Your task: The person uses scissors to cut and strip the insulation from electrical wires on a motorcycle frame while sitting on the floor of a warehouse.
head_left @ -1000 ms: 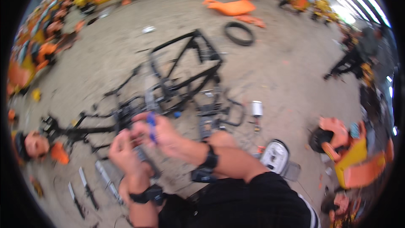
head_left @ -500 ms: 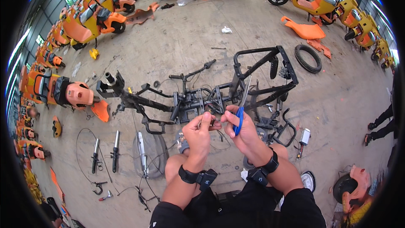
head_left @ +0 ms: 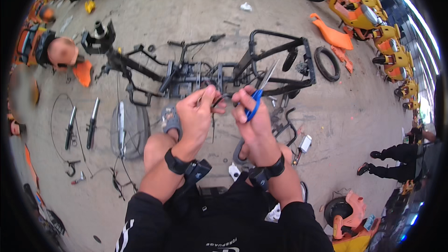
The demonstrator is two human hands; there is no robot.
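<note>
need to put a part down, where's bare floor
Bare concrete lies between the round black rubber tyre and the dark-trousered legs; also between the crumpled white scrap and the curved orange plastic panel. Crowded: around the black metal frame and the black-and-silver metal tubes at left.

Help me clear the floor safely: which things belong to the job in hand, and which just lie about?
In use:
scissors, in the right hand
black cable, at the left hand
probably the frame

Apparently just lying about:
tyre
orange panel
white scrap
</note>
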